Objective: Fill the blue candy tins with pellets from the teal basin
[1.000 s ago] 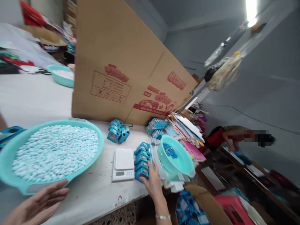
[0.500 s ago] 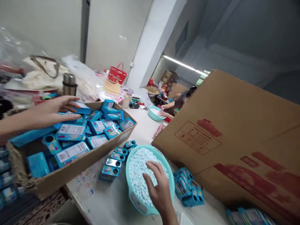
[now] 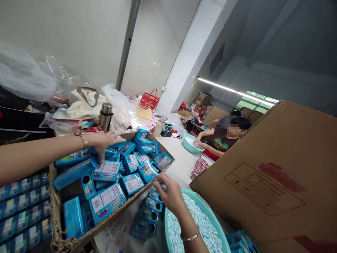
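My left hand (image 3: 104, 142) is spread over blue printed boxes (image 3: 107, 170) heaped in an open cardboard carton (image 3: 86, 239), its fingers touching the boxes on top. Beside the carton's right edge is my right hand (image 3: 170, 193), fingers parted and curved, with nothing visible in it. It hovers over a row of small blue boxes with round holes (image 3: 153, 204) and the rim of a turquoise basin (image 3: 193, 193). Light-blue pellets (image 3: 195, 218) fill the basin.
A large cardboard box (image 3: 265, 175) stands at the right. Further back, a person (image 3: 223, 140) has both hands at another turquoise basin (image 3: 188, 147). A steel thermos (image 3: 105, 117), canvas bag (image 3: 85, 102) and red basket (image 3: 149, 101) stand behind the carton. Packed blue boxes lie at lower left.
My right hand has left the pellets and moved left toward the carton. My left hand has reached further over the heap. The view has shifted, showing more of the left side and the other person.
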Demonstrator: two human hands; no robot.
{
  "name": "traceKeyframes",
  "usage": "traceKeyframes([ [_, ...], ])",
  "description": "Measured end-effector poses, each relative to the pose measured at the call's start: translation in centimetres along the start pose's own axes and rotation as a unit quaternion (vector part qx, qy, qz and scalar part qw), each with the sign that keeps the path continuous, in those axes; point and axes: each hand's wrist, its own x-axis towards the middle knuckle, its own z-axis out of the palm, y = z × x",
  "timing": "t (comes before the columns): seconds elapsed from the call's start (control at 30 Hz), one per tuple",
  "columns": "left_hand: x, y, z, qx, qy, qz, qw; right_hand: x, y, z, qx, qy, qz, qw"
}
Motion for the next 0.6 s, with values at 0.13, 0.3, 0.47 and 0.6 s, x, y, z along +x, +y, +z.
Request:
traceKeyframes([
  [0.13,0.9,0.0,0.8,0.131,-0.04,0.018,0.99,0.4,-0.6,0.5,0.027,0.008,-0.01,1.0],
  [0.3,-0.1,0.7,-0.6,0.175,0.027,0.073,0.981,-1.3,0.1,0.6,0.074,0.016,-0.011,0.997],
  [0.47,-2.7,3.7,-4.5,-0.034,0.146,0.146,0.978,-3.4,0.8,-0.1,0.211,0.08,0.034,0.974],
  [0.6,-4.3,8.5,-5.6,-0.381,0.116,0.145,0.906,-3.4,-0.2,-0.5,0.354,0.148,0.063,0.921],
])
